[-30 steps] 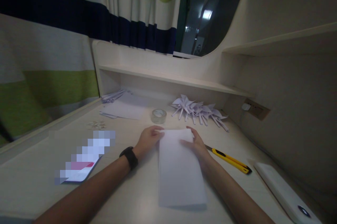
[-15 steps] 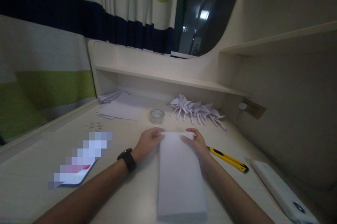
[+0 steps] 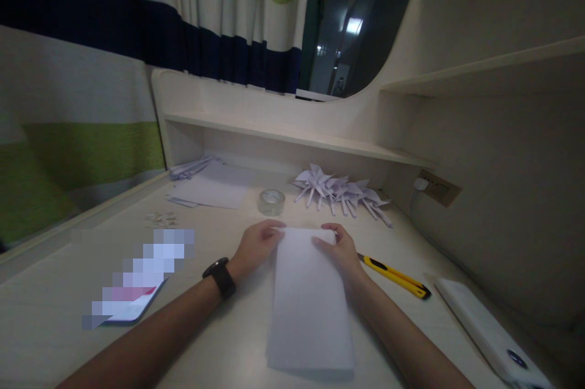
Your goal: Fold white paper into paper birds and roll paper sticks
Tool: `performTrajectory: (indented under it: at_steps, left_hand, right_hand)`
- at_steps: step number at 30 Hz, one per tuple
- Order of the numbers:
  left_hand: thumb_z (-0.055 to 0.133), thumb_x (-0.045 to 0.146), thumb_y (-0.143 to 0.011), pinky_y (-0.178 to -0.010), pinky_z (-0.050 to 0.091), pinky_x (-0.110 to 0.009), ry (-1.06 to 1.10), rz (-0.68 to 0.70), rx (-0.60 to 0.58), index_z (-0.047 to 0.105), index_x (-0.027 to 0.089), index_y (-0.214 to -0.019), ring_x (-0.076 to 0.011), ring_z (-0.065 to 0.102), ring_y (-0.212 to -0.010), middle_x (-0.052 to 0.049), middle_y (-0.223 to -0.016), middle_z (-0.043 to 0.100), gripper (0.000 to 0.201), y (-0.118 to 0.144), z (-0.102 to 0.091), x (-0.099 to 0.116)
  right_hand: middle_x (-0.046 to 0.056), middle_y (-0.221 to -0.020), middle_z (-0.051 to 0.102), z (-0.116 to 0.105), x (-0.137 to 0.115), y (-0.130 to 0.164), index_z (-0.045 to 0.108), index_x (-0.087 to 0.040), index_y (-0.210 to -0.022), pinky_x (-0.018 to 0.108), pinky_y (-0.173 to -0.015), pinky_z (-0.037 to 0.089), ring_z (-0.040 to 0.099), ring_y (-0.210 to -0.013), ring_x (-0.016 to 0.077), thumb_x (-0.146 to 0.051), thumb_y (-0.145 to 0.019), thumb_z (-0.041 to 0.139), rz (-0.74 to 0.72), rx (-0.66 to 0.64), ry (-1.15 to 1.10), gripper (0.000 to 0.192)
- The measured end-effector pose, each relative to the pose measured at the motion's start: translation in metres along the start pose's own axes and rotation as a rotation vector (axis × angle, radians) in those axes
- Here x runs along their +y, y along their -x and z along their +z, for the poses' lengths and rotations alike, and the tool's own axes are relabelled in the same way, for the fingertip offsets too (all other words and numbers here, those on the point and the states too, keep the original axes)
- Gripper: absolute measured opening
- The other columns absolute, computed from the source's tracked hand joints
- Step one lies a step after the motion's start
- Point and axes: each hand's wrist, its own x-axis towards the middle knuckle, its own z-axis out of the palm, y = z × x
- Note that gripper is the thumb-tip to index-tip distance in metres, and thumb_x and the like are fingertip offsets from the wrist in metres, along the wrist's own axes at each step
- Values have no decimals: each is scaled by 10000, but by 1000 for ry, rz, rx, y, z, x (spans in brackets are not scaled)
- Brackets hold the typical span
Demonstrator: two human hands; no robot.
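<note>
White folded rectangular paper sheet (image 3: pixel 311 297) flat on the desk, left hand (image 3: pixel 256 247) and right hand (image 3: pixel 340 249) loosely curled, fingertips pressing its far corners.

A pale wooden desk (image 3: pixel 64 291) fills the dim room, with a low shelf (image 3: pixel 292 138) along its back and a taller side shelf (image 3: pixel 493 66) on the right wall. Behind hangs a striped curtain (image 3: pixel 150 29) — white, green and navy — beside a dark window (image 3: pixel 351 17) that catches a small reflected light. A wall socket (image 3: pixel 437 188) sits low on the right — just above the desktop.
</note>
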Motion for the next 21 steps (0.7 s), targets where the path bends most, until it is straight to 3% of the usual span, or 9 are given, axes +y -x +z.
performTrajectory:
  at_steps: [5, 9, 12, 15, 21]
  left_hand:
    - [669, 268, -718, -594, 490, -274, -30, 27, 68, 711, 159, -904, -198, 654, -662, -58, -725, 713, 219, -3, -3, 3]
    - [667, 288, -724, -551, 493, -273, -9, -19, 74, 707, 142, -935, -195, 647, -635, -68, -732, 710, 259, -5, -7, 11]
    - [678, 285, -721, -546, 500, -267, 17, -12, 67, 712, 148, -935, -188, 642, -625, -54, -712, 706, 256, -6, -11, 22]
    - [700, 273, -707, -559, 509, -258, 44, 45, 88, 724, 166, -907, -184, 644, -636, -38, -709, 708, 228, -10, -13, 39]
    - [692, 300, -743, -562, 517, -242, -8, 242, 139, 714, 158, -957, -185, 657, -672, -43, -761, 723, 258, -31, -18, 83]
  right_hand:
    - [-6, -724, 654, 2, -14, 6, 540, -244, -1072, 295, -519, 472, 606, -555, 180, -424, -576, 804, 150, 23, -158, 590]
    - [64, -765, 702, -3, -22, 10, 619, -178, -891, 318, -585, 489, 644, -642, 216, -459, -678, 725, 296, -194, -292, 369]
    - [82, -777, 714, -8, -28, 10, 650, -144, -819, 302, -606, 482, 644, -647, 205, -395, -674, 739, 325, -337, -285, 303]
    - [80, -757, 714, -12, -41, 6, 670, -119, -800, 270, -584, 463, 627, -607, 177, -336, -619, 792, 235, -347, -238, 307]
    - [52, -790, 714, -12, -89, -16, 687, -137, -823, 252, -595, 458, 607, -631, 155, -358, -581, 827, -109, -246, -221, 356]
